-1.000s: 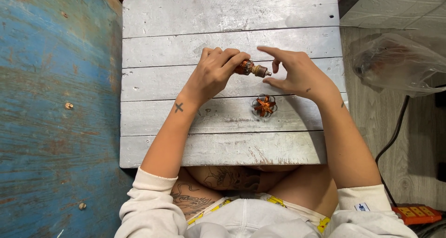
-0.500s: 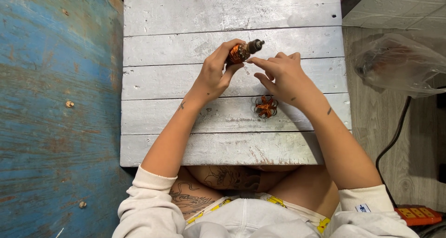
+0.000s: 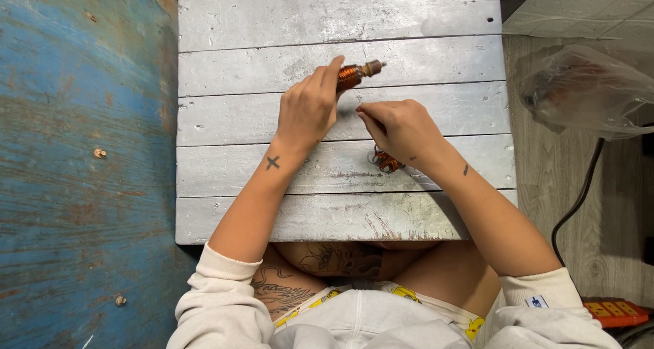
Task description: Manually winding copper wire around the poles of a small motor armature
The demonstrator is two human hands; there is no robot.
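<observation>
Mid-board [image 3: 436, 63], left fingers [image 3: 334, 73] grip a copper coil [image 3: 351, 76]; right fingers [image 3: 371, 117] pinch shut, holding unclear.

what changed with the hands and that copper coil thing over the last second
The left hand lifted the copper-wound part from level to tilted, its metal tip now pointing up and right. The right hand let go of that tip and drew back toward the body, fingers pinched, perhaps on fine wire; that cannot be told. The small copper tangle stayed put on the grey plank board, as did the plastic bag.
</observation>
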